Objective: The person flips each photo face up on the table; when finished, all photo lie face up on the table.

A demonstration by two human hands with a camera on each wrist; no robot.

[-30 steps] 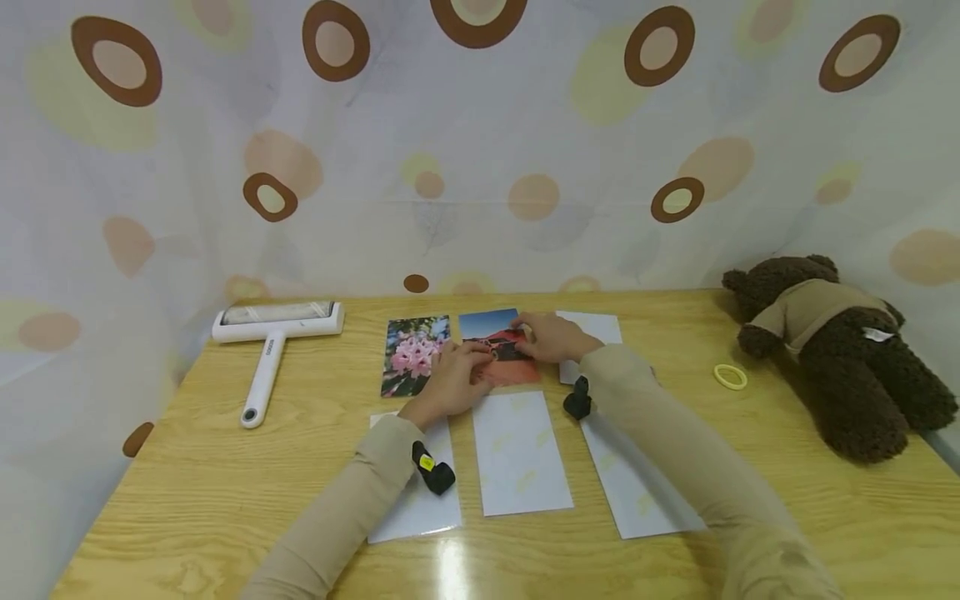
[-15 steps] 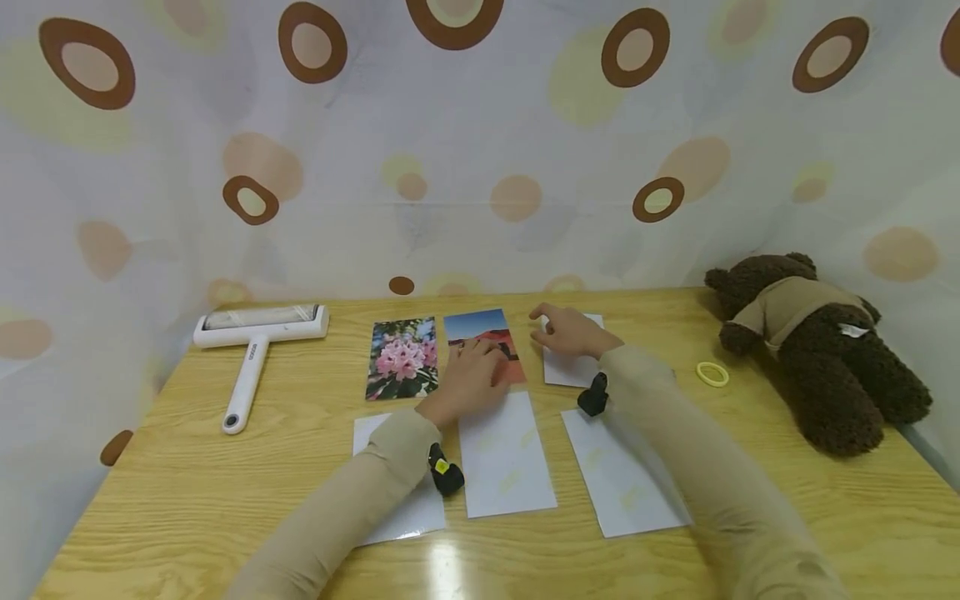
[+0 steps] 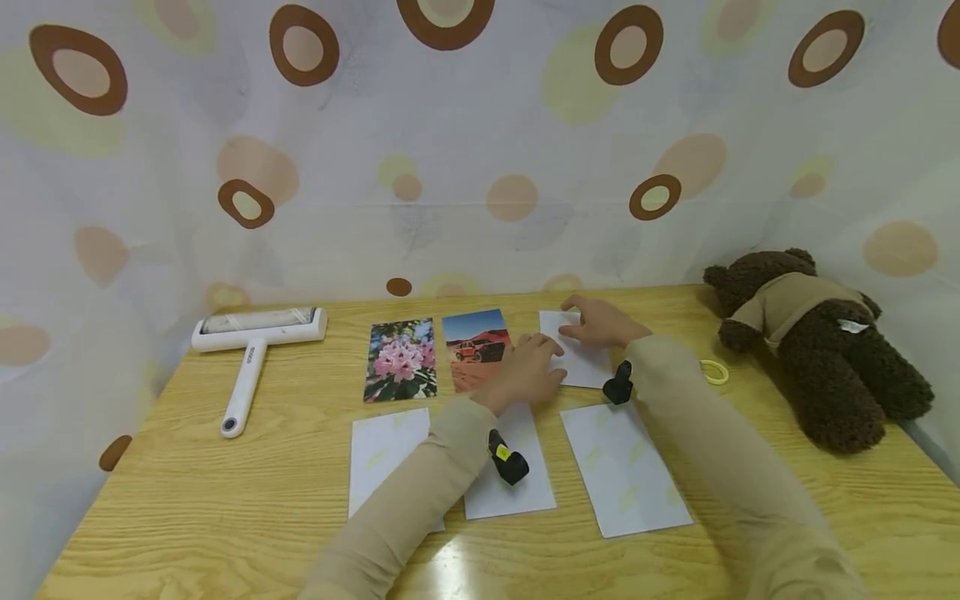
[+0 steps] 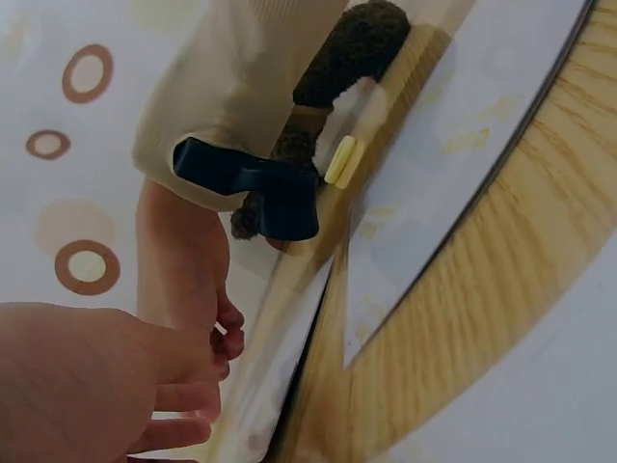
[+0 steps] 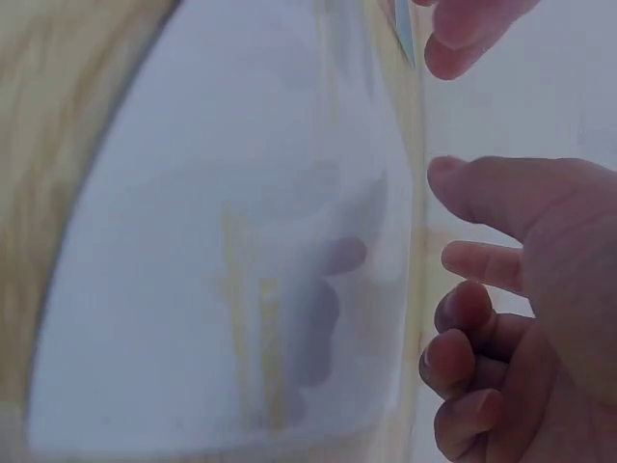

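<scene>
My right hand hovers over a white card at the back right, its fingers loosely bent. In the right wrist view, a gap shows between those fingertips and the card's pale surface, which has faint yellow marks. My left hand reaches toward the same card, fingertips over its left edge. To its left lies a photo of a red off-road car in a desert. A photo of pink flowers lies beside that one. Neither hand holds anything.
In front lie three more white cards: left, middle under my left forearm, and right. A white lint roller is at the left. A yellow ring and a brown teddy bear lie right.
Both hands have left the car photo, now uncovered. The right hand moved first to the back right white card; the left followed rightward. The head view has shifted a little.
</scene>
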